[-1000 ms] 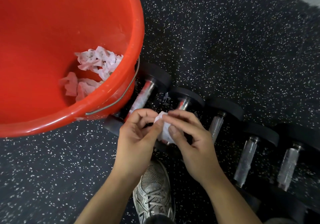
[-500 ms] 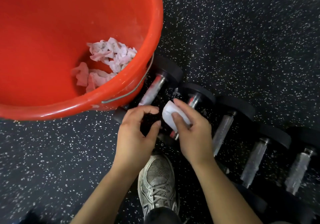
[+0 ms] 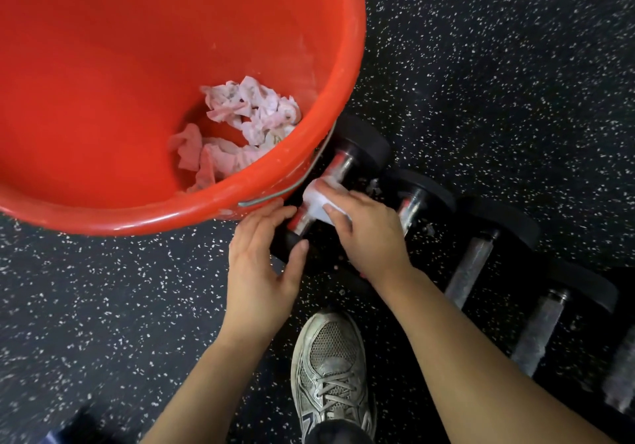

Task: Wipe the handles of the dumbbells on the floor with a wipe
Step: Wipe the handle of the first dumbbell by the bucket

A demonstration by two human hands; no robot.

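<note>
Dumbbells [image 3: 488, 254] lay in a row on the speckled black rubber floor [image 3: 498, 65], running from beside the red bucket [image 3: 103, 83] off toward the right edge of the view, each with dark round heads and a metal handle. On the leftmost dumbbell [image 3: 357, 155], which sat right against the bucket's wall, the right hand [image 3: 367, 234] pressed a white wipe [image 3: 318, 199] down over the handle; its fingers were curled over the wipe and pinned it against the metal, with the thumb tip showing on the near edge of the cloth. A short length of that shiny handle [image 3: 338, 165] showed above the wipe and another bit below it. The left hand [image 3: 261, 265] held nothing: its fingers were relaxed and lightly spread, the fingertips lying at the near head of the same dumbbell, just under the bucket's rim, and the thumb reaching toward that dark head. Whether the fingers truly touched the head could not be told. Inside the bucket lay a heap of crumpled wipes [image 3: 247, 113], tinted pink against the red wall. A thin metal bail [image 3: 275, 196] hung along the bucket's outer side near the hands. Below the hands, a worn grey laced sneaker [image 3: 330, 368] stood on the floor, toe pointing toward the dumbbells.
</note>
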